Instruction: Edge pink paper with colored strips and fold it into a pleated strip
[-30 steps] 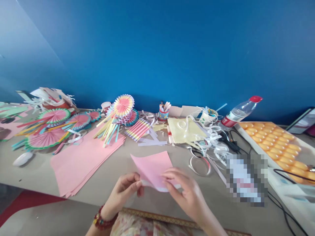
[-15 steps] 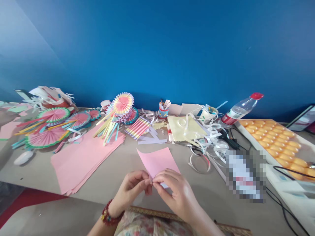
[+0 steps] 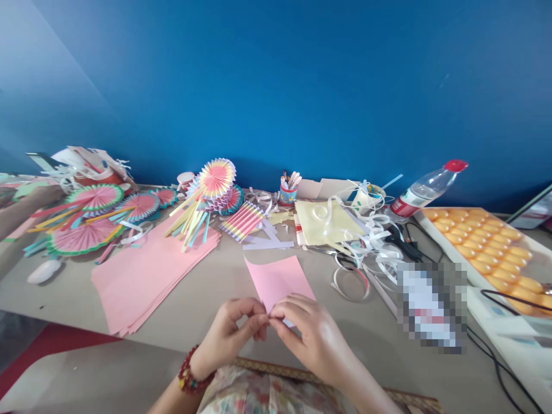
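A sheet of pink paper (image 3: 280, 277) rests at the table's front, its far edge slightly curled and its near corner between my fingers. My left hand (image 3: 239, 326), a bead bracelet on its wrist, pinches the sheet's near left corner with thumb and fingertips. Right beside it, fingertips nearly touching, my right hand (image 3: 306, 330) is closed on the same edge and covers the sheet's lower part. What the fingertips press exactly is hidden. Left of my hands lies a stack of larger pink sheets (image 3: 146, 276).
Folded paper fans (image 3: 95, 198) with coloured strips lie at the left, near another person's arm (image 3: 26, 210). A pleated striped paper (image 3: 242, 221), yellow sheets (image 3: 325, 221), curled white strips (image 3: 383, 244) and scissors (image 3: 345, 261) lie behind. A bottle (image 3: 425, 192) leans at the right.
Another person's arm has come in at the far left. My hands keep nearly the same pinch on the pink paper; the view has shifted slightly.
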Action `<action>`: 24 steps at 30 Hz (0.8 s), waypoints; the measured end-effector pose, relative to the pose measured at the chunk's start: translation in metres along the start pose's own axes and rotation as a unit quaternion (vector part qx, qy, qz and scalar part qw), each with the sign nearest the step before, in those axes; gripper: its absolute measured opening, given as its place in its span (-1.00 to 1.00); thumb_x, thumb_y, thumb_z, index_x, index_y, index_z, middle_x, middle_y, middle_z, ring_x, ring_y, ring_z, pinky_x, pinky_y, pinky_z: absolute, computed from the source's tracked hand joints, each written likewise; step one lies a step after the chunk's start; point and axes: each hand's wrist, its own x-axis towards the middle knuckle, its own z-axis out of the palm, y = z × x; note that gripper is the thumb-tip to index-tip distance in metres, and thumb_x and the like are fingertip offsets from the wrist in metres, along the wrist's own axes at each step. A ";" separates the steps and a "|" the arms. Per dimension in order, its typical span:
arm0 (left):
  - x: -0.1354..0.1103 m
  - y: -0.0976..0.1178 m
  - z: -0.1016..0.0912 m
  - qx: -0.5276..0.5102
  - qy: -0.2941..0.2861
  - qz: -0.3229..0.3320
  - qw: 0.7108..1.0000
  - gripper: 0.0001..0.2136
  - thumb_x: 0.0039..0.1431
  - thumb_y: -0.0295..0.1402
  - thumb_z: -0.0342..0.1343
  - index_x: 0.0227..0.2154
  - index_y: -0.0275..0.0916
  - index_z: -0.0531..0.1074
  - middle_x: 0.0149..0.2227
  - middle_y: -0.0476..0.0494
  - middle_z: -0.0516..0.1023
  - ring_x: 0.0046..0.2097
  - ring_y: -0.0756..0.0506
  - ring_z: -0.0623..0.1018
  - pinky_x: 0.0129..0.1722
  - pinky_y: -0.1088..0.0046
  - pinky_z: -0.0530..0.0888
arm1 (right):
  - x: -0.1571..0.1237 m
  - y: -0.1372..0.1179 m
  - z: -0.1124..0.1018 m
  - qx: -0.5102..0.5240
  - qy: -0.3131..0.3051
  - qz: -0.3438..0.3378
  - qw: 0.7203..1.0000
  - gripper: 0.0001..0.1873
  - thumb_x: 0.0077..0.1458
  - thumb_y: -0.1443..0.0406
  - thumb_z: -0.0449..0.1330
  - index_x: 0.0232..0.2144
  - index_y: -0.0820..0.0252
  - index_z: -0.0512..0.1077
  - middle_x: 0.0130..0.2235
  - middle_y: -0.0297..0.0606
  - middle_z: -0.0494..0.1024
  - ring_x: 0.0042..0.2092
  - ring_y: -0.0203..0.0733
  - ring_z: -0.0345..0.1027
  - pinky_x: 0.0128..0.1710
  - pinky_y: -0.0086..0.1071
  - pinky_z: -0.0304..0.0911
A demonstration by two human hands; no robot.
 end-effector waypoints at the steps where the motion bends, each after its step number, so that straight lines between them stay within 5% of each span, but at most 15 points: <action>1: 0.000 0.000 0.000 0.006 0.000 0.002 1.000 -0.69 0.34 -0.24 0.02 -0.47 -0.32 0.42 -0.51 -0.10 0.49 -0.48 0.03 0.46 -0.42 0.58 0.40 | 0.000 0.000 0.000 0.001 -0.002 0.001 1.000 -0.89 0.24 0.41 0.08 -0.33 0.14 0.36 -0.34 -0.30 0.51 -0.28 -0.23 0.34 -0.29 -0.41 0.17; 24: 0.000 0.004 0.002 0.010 0.006 0.004 1.000 -0.69 0.34 -0.25 0.01 -0.47 -0.31 0.43 -0.51 -0.10 0.51 -0.47 0.04 0.47 -0.41 0.59 0.41 | -0.001 0.000 0.002 0.006 0.003 0.003 1.000 -0.85 0.24 0.42 0.02 -0.33 0.14 0.35 -0.35 -0.32 0.48 -0.30 -0.26 0.31 -0.27 -0.40 0.15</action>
